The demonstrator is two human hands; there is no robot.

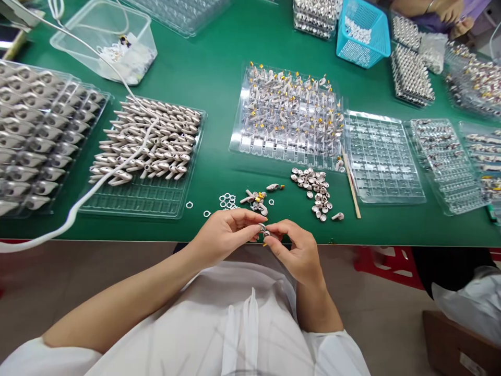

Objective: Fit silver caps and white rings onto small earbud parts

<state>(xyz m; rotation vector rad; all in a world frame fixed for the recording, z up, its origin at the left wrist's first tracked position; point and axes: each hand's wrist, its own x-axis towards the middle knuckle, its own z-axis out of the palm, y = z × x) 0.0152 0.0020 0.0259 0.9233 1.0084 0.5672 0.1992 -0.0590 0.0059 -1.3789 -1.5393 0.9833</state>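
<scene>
At the front edge of the table, my left hand (223, 235) and my right hand (295, 248) meet fingertip to fingertip. My left hand pinches a small round earbud shell piece (262, 227). Touching it, another small earbud piece (266, 234) sits between my right thumb and fingers; its exact shape is partly hidden. Just beyond my fingers lie a few earbud stem pieces with yellow flex tabs (256, 199) and several white rings (227, 199). Farther right is a loose pile of small cup-shaped earbud shells (317, 190), with a single earbud (337, 216) beside it.
A clear tray of earbud parts with yellow tabs (289, 115) lies ahead, a wooden stick (352, 188) at its right. On the left, a tray of beige stem shells (148, 138) has a white cable (113, 169) across it. A blue basket (362, 52) stands farther back, near another person's hands (450, 10).
</scene>
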